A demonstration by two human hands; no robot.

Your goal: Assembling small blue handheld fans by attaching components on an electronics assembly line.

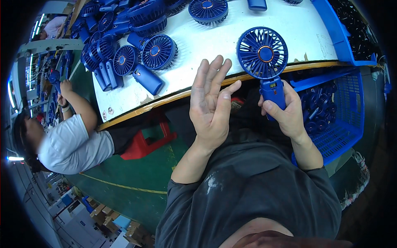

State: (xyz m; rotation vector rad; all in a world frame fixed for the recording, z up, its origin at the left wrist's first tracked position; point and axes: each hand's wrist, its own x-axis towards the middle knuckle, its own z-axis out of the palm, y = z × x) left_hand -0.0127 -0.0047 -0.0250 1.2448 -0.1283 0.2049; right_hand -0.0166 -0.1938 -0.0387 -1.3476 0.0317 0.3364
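Observation:
My right hand point(285, 110) is wrapped round the handle of a blue handheld fan point(273, 91), which it holds upright just off the table's front edge. The fan's round grille faces me, with a copper-coloured ring at its hub and a small lit display on the handle. Left of the fan, my left hand point(213, 105) is raised with its palm up and fingers stretched out, holding nothing. On the white table point(198, 47) beyond it, a blue fan point(158, 51) lies nearest that hand, beside a heap of similar fans point(105, 45).
A blue crate point(349, 103) with dark round parts stands below the table at right. Another blue bin point(337, 31) with black parts sits at the table's right end. At left, a co-worker point(74, 142) in a white shirt holds a fan near a red stool point(151, 140).

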